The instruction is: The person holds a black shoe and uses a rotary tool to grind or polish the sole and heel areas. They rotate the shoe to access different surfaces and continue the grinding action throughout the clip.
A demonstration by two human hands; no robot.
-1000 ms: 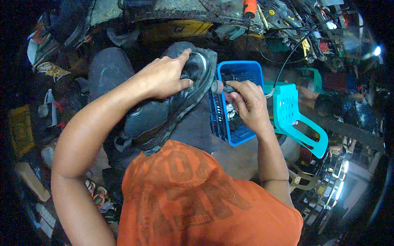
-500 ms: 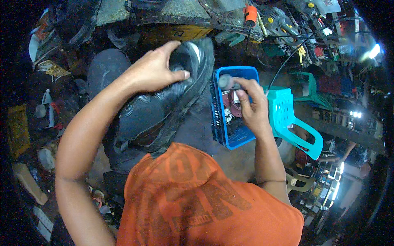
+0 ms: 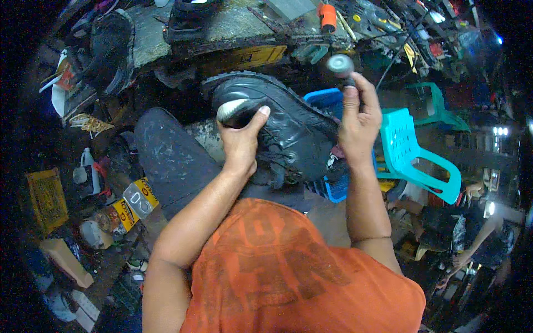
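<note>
Clasped in the left hand (image 3: 241, 141) by its collar: a black shoe (image 3: 297, 125), thumb at the rim of the opening, other fingers mostly hidden. Pinched in the right hand (image 3: 360, 130), between thumb and forefinger: a small tool (image 3: 340, 65) with a round, greyish head and short, dark handle. Shoe held up between an orange shirt (image 3: 288, 261) and the near edge of a cluttered workbench (image 3: 150, 47), sole turned toward the bench, front end close to the right hand; contact there impossible to tell.

Probably fairly heavy, stiff along the thick sole, softer around the collar; sturdy rather than fragile, perhaps slightly slippery on the shiny upper. Best held by the collar or under the sole. Smooth, leather-like upper, gathered laces, ridged rubbery sole edge, pale patch inside the opening.

Partly behind the shoe, a blue plastic basket (image 3: 336, 197); just right of it, a smooth teal chair (image 3: 400, 133) with slotted panel. Left of the shoe, a dark, scuffed trouser leg (image 3: 172, 150). By the workbench's near edge, toward the right, an orange cylinder (image 3: 328, 18).
</note>
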